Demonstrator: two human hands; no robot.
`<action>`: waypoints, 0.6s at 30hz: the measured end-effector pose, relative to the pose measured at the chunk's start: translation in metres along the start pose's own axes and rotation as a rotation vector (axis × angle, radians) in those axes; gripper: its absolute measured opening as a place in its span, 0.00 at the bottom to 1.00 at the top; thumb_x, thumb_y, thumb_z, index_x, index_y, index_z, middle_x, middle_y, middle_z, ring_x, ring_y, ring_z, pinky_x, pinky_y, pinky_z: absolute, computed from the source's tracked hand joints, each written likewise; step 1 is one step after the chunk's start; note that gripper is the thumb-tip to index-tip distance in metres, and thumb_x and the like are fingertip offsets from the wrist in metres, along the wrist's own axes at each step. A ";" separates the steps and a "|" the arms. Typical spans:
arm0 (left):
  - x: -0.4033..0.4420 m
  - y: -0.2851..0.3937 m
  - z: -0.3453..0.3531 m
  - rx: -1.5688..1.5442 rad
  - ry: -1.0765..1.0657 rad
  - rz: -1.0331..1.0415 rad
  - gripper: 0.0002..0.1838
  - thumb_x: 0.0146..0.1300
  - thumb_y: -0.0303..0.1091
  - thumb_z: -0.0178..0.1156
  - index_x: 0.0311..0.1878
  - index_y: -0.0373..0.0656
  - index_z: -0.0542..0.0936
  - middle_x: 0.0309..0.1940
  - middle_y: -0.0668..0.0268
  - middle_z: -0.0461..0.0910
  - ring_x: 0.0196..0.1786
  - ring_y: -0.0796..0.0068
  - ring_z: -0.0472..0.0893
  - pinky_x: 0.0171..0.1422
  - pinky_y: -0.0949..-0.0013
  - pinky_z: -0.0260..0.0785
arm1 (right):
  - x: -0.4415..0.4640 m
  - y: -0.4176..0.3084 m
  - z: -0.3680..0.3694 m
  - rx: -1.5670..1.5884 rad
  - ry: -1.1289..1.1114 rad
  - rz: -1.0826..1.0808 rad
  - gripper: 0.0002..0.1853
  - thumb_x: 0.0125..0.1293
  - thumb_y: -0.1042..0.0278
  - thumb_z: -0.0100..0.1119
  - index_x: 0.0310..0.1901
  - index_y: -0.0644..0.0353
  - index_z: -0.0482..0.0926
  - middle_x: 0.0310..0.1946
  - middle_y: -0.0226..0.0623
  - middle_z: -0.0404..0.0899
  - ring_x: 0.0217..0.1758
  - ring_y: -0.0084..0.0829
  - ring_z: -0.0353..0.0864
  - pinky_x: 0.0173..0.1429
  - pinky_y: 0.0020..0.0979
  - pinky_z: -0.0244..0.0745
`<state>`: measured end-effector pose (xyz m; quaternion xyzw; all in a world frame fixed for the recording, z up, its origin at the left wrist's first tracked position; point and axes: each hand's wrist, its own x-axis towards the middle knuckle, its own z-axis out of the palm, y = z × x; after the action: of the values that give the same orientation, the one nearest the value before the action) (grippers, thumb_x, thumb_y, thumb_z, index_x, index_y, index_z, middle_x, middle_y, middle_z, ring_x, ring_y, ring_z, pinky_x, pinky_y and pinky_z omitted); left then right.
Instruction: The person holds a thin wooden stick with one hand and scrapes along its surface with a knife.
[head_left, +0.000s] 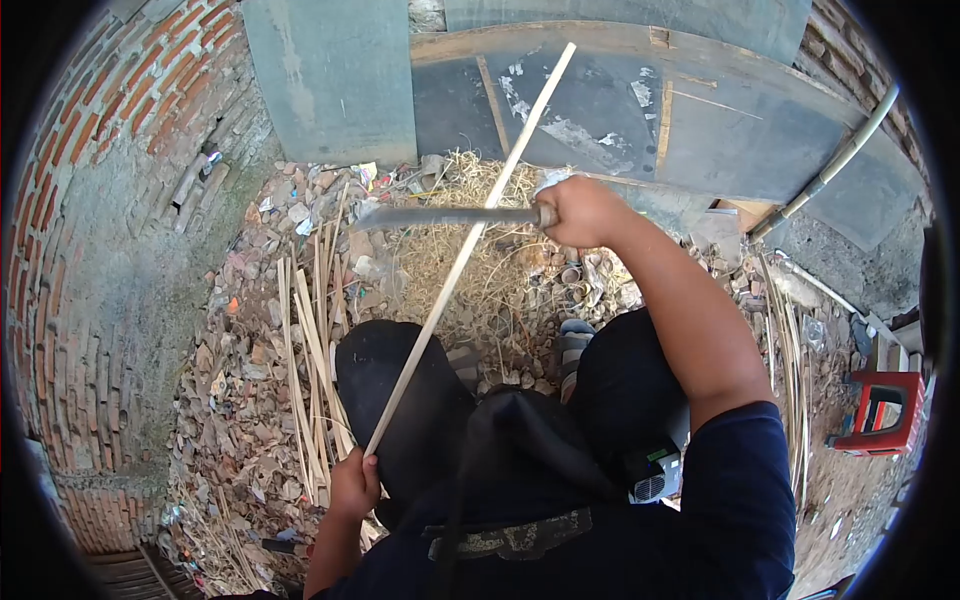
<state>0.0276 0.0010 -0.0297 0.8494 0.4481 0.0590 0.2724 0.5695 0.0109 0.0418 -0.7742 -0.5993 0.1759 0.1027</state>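
Observation:
My left hand (354, 484) is closed around the lower end of a long pale bamboo strip (432, 322). The strip slants up and away to the right, passing over my left knee. My right hand (584, 212) grips the handle of a machete (440, 217), whose blade points left and lies across the strip in view. Its tip is smeared by motion. Whether the blade touches the strip, I cannot tell. Beneath the blade, a heap of thin shavings (450, 265) covers the ground.
Several bamboo strips (312, 370) lie to my left, and more strips (788, 365) to my right. A red stool (884, 413) stands at far right. Brick wall (100, 260) rises on the left; grey boards (560, 110) stand ahead. Rubble (240, 420) covers the ground.

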 end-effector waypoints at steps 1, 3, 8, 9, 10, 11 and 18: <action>0.000 -0.001 0.000 0.005 0.000 -0.002 0.19 0.79 0.40 0.51 0.33 0.36 0.71 0.19 0.43 0.75 0.27 0.33 0.78 0.30 0.45 0.67 | 0.010 0.015 0.001 0.073 0.032 0.094 0.13 0.57 0.62 0.63 0.43 0.54 0.85 0.38 0.48 0.87 0.46 0.52 0.87 0.53 0.51 0.81; 0.007 -0.002 -0.003 -0.007 0.001 0.002 0.18 0.79 0.40 0.51 0.33 0.36 0.71 0.19 0.43 0.74 0.27 0.32 0.78 0.30 0.45 0.67 | 0.012 0.030 0.005 0.041 0.064 0.123 0.14 0.57 0.61 0.63 0.44 0.55 0.85 0.39 0.49 0.87 0.46 0.52 0.87 0.53 0.51 0.80; -0.001 -0.008 -0.006 -0.068 -0.031 -0.005 0.18 0.79 0.40 0.51 0.33 0.37 0.71 0.19 0.43 0.74 0.27 0.32 0.77 0.30 0.46 0.66 | 0.001 0.019 0.008 0.113 0.185 0.001 0.10 0.55 0.61 0.68 0.36 0.57 0.84 0.31 0.48 0.86 0.40 0.52 0.86 0.46 0.49 0.79; 0.000 -0.006 -0.005 -0.066 -0.031 0.003 0.18 0.79 0.39 0.51 0.33 0.37 0.71 0.19 0.43 0.74 0.27 0.32 0.77 0.29 0.46 0.66 | -0.004 0.012 0.009 0.061 0.174 -0.040 0.10 0.55 0.62 0.68 0.36 0.56 0.84 0.31 0.47 0.86 0.39 0.52 0.86 0.46 0.49 0.79; 0.001 -0.002 -0.005 -0.067 -0.027 0.011 0.18 0.79 0.39 0.51 0.33 0.37 0.71 0.19 0.43 0.74 0.27 0.32 0.77 0.29 0.46 0.66 | -0.007 0.004 0.010 0.006 0.163 -0.086 0.10 0.55 0.62 0.68 0.36 0.56 0.84 0.30 0.47 0.86 0.39 0.52 0.86 0.46 0.49 0.79; 0.003 0.000 -0.004 -0.070 -0.017 0.018 0.17 0.79 0.39 0.51 0.33 0.37 0.71 0.19 0.43 0.74 0.27 0.33 0.77 0.29 0.46 0.66 | -0.009 0.000 0.008 -0.052 0.154 -0.136 0.10 0.55 0.62 0.68 0.36 0.56 0.84 0.30 0.47 0.86 0.39 0.52 0.86 0.46 0.49 0.79; 0.007 0.000 -0.008 -0.070 -0.031 0.023 0.16 0.79 0.38 0.50 0.35 0.36 0.71 0.19 0.43 0.74 0.27 0.33 0.77 0.29 0.46 0.66 | 0.014 0.038 0.012 0.048 0.123 0.165 0.13 0.57 0.61 0.64 0.43 0.54 0.86 0.36 0.48 0.87 0.44 0.51 0.87 0.52 0.49 0.81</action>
<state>0.0290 0.0100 -0.0236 0.8453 0.4318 0.0643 0.3081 0.6020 0.0141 0.0141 -0.8275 -0.5218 0.1503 0.1428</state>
